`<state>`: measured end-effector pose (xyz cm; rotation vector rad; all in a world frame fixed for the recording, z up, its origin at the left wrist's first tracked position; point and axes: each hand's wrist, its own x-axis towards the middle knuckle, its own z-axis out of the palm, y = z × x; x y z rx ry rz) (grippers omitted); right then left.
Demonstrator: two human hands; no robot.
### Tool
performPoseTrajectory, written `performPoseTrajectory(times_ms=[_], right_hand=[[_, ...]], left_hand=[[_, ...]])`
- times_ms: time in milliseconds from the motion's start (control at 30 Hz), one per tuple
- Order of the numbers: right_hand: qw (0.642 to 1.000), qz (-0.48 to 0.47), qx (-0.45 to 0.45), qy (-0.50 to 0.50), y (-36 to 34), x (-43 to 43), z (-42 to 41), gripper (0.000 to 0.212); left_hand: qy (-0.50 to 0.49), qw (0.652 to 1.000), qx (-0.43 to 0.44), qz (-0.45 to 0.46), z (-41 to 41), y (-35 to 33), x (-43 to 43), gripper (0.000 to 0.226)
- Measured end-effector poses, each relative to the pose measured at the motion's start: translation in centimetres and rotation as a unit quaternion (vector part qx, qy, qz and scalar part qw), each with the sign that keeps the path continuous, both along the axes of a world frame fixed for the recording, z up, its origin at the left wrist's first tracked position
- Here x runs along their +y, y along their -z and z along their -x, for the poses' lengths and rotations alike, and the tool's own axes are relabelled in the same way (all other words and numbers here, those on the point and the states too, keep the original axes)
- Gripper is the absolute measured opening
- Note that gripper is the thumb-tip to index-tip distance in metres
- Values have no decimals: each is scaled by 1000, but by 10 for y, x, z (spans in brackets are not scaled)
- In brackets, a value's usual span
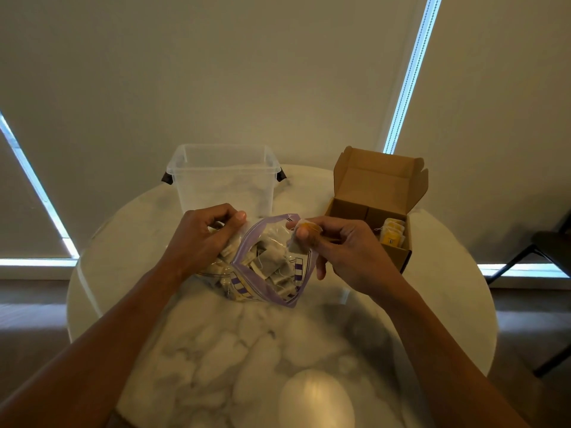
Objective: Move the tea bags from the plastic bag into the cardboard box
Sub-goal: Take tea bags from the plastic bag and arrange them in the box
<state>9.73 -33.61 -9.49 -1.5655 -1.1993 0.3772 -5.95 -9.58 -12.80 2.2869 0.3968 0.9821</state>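
Pinching a tea bag (298,242), your right hand (343,251) sits nearer the cardboard box (398,257) (rightward); left hand (200,239) clamps the zip bag (278,291).

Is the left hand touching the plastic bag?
Touching. The head view shows the left hand gripping the plastic bag at its left edge, fingers pinched on the plastic, holding the mouth open.

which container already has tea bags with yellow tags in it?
The cardboard box at right: yellow tags show inside. The clear bin holds none.
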Motion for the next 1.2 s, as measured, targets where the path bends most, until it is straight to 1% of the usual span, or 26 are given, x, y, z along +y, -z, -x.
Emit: performPoseTrajectory(times_ms=[133,233,333,500,633,767,867,967,1067,1133,1200], right_hand=[[1000,7,-16,-7,-1,2,4,28],[999,1,-36,20,1,2,5,23],[1000,-4,-11,28,3,1,6,20],[999,-19,22,24,2,0,7,29],[997,-15,68,15,2,0,7,28],[998,5,61,-24,0,0,8,22],[999,-9,31,10,1,2,11,20],[996,-15,71,52,1,2,10,23],[992,-7,88,86,0,0,7,27],[992,-10,87,93,-1,-3,7,26],[991,-27,106,80,-4,-6,8,23]], left_hand=[[1,1000,-1,-4,0,1,0,29],[1,1000,-2,-3,0,1,0,28],[2,1000,-3,-11,0,2,2,27],[7,1000,0,-11,1,4,5,37],[7,1000,-2,-11,1,4,4,39],[7,1000,-3,-7,0,4,4,36],[5,1000,-2,-4,0,5,4,35],[2,1000,-1,-4,0,4,4,36],[3,1000,1,-4,1,4,3,36],[6,1000,-1,-2,0,3,3,35],[8,1000,-3,-5,-1,5,3,33]])
